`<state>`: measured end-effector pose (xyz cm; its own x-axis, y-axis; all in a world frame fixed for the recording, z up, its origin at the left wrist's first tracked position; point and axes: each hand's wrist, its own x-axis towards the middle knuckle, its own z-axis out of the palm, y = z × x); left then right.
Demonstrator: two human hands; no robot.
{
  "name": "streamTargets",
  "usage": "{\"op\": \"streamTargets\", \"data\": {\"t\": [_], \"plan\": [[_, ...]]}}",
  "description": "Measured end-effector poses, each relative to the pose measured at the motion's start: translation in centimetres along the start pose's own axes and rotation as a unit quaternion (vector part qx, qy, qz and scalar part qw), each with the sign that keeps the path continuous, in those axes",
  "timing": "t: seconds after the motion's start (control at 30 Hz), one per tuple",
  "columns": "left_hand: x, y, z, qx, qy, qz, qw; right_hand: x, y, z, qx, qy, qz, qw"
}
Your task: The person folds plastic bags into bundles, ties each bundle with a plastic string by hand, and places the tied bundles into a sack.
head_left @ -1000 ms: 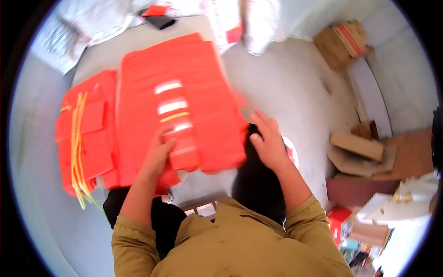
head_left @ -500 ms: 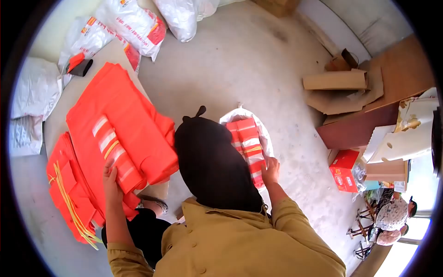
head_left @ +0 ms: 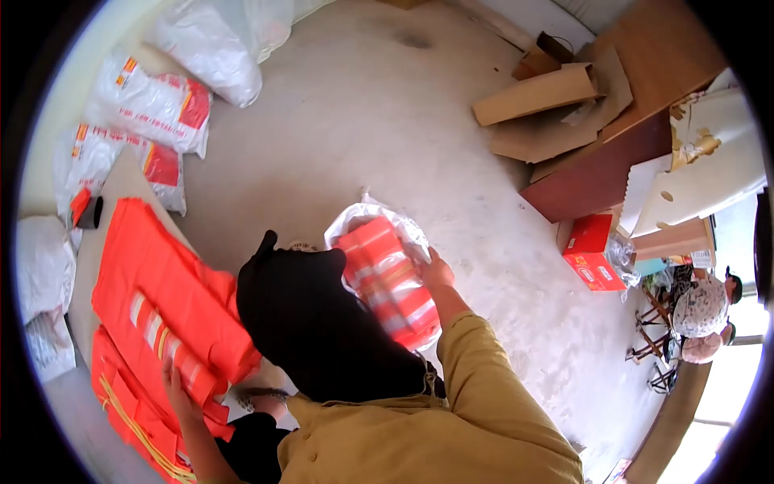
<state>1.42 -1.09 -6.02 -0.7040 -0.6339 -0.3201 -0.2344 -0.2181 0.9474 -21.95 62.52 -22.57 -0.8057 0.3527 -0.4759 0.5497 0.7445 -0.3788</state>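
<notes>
My left hand (head_left: 179,397) is at the near end of a rolled red fabric bundle (head_left: 173,347) with silvery-white stripes and a yellow band, its fingers closed against the side. The bundle lies on a stack of folded red fabric (head_left: 161,270). Over to the right, my right hand (head_left: 437,273) grips the edge of an open white bag (head_left: 411,230), fingers partly hidden. Inside that bag sit red bundles with silvery stripes (head_left: 385,274). Yellow bands (head_left: 137,431) rest on more red fabric at the lower left.
Filled white-and-red plastic bags (head_left: 153,105) line the wall at upper left. Opened cardboard (head_left: 536,97) lies at upper right, near a red box (head_left: 592,254). Two people (head_left: 700,310) are at far right. My black-clad knee (head_left: 310,323) rises between the fabric stack and the bag.
The view has turned, shifting the fabric and white bag leftward. My right hand has moved up along the bag's edge; my left hand stays by the same bundle.
</notes>
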Motion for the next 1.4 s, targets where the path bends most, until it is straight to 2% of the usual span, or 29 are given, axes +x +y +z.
{"op": "streamTargets", "data": {"t": [0.13, 0.23, 0.27, 0.37, 0.47, 0.6, 0.7, 0.83, 0.9, 0.93, 0.97, 1.0, 1.03, 1.07, 1.13, 1.2, 1.27, 1.37, 1.4], "plan": [[-0.1, 0.3, 0.4, -0.032, 0.016, -0.025, 0.999, -1.6, -0.7, -5.3, -0.006, 0.044, -0.082, 0.996], [0.2, 0.5, 0.2, -0.045, 0.004, -0.043, 0.998, 0.7, 0.4, -6.0, 0.088, 0.079, -0.005, 0.993], [0.2, 0.5, 0.0, -0.043, 0.002, -0.045, 0.998, 0.5, 0.4, -6.3, 0.142, 0.065, 0.054, 0.986], [0.2, 0.8, 0.0, -0.032, 0.003, -0.044, 0.999, 3.8, 4.4, -3.1, 0.111, 0.114, 0.033, 0.987], [0.4, 0.5, -0.1, -0.022, 0.003, -0.037, 0.999, 4.3, 5.2, -2.8, 0.114, 0.061, 0.054, 0.990], [0.0, 0.8, 0.5, -0.035, -0.012, -0.043, 0.998, 3.8, 6.7, -0.9, 0.056, 0.042, 0.018, 0.997], [0.1, 1.1, 0.2, -0.012, -0.010, -0.041, 0.999, -0.1, 7.2, -0.2, 0.132, 0.063, 0.072, 0.987], [0.5, 0.7, -0.3, 0.000, -0.007, -0.035, 0.999, -5.9, 13.2, 5.2, 0.187, 0.089, 0.076, 0.975], [0.6, 0.6, -0.2, -0.010, -0.002, -0.045, 0.999, -9.9, 15.1, 7.0, 0.213, -0.006, 0.122, 0.969], [0.5, 0.6, -0.4, -0.015, 0.003, -0.048, 0.999, -11.2, 16.5, 8.9, 0.281, -0.028, 0.159, 0.946], [0.7, 0.4, -0.8, -0.012, 0.001, -0.046, 0.999, -12.8, 16.0, 9.6, 0.479, -0.065, 0.297, 0.824], [1.1, 0.2, -1.3, -0.010, -0.002, -0.044, 0.999, -14.0, 17.1, 10.0, 0.578, -0.170, 0.261, 0.755], [1.4, 0.0, -1.8, -0.008, -0.003, -0.041, 0.999, -14.0, 18.9, 12.4, 0.584, -0.216, 0.248, 0.742], [1.3, 0.1, -1.7, -0.019, -0.009, -0.042, 0.999, -13.5, 20.0, 14.2, 0.538, -0.223, 0.124, 0.803], [1.0, 0.4, -1.1, -0.040, -0.019, -0.046, 0.998, -13.2, 19.4, 13.8, 0.489, -0.220, 0.070, 0.841], [0.0, 1.0, 0.2, 0.012, -0.032, -0.016, 0.999, -14.3, 13.2, 7.3, 0.495, -0.212, 0.209, 0.816], [-0.4, 1.6, 0.4, 0.030, -0.036, -0.002, 0.999, -12.6, 18.1, 11.9, 0.483, -0.202, 0.136, 0.841], [0.0, 0.6, -0.2, -0.005, -0.049, -0.010, 0.999, -12.6, 17.4, 10.4, 0.577, -0.177, 0.242, 0.760], [0.2, 0.3, -0.5, -0.024, -0.058, -0.012, 0.998, -11.2, 19.6, 12.8, 0.481, -0.155, 0.155, 0.849]]}}
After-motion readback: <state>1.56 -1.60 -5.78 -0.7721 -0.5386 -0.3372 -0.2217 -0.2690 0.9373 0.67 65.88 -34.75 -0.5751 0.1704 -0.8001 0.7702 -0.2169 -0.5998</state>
